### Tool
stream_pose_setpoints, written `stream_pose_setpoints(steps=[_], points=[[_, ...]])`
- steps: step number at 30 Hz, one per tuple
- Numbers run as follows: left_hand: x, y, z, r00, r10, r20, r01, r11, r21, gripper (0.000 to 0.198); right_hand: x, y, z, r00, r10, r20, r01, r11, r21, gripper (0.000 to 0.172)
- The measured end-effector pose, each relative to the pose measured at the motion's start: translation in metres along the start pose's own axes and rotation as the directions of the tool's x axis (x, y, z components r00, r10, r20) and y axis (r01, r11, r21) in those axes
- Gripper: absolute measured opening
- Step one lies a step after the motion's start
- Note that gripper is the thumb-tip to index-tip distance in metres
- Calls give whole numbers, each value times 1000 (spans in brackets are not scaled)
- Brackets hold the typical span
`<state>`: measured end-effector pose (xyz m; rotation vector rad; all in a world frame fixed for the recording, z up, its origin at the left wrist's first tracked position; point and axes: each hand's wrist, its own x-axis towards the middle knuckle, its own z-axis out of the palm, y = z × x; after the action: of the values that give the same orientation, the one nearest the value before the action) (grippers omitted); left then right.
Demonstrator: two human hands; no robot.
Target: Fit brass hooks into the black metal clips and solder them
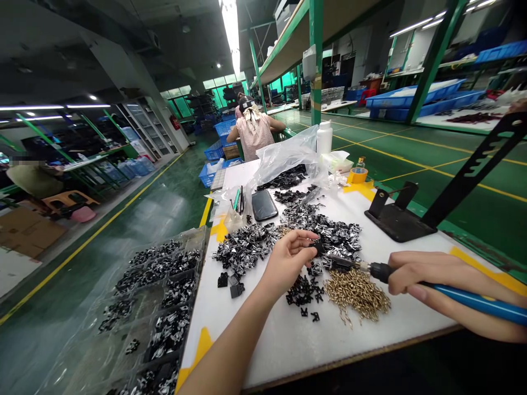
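My left hand [290, 260] is closed, pinching a small black plastic part [317, 247] between thumb and fingers above the heap of parts. In my right hand [444, 285] is a blue screwdriver [465, 300] with a black nose, its metal shaft pointing left toward that part. Whether the tip touches the part cannot be made out. Under the shaft lies a pile of small brass-coloured pieces [358, 296], probably screws. Small black clips [303, 292] lie left of them. Behind the hands spreads a heap of black and silver parts [337, 233].
A divided plastic tray [142, 307] of parts stands at the left. On the table are a phone [264, 206], a plastic bag [288, 156], a white bottle [324, 138], a tape roll [357, 175] and a black metal stand [403, 216]. Another person [256, 131] sits ahead.
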<state>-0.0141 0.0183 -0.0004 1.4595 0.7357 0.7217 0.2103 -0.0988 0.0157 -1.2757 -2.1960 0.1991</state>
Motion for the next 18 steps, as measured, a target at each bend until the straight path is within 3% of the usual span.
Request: stream_pose_setpoints(steps=[11,18], points=[[2,1,-2,996,-94,7,94,995,-17,18,-1,4,2,999,-26,34,23,996,84,25],[4,1,-3,992,-105,-76,109,993,43,16,-13,21,-13,1000,4,13,-3,996,-88,22]])
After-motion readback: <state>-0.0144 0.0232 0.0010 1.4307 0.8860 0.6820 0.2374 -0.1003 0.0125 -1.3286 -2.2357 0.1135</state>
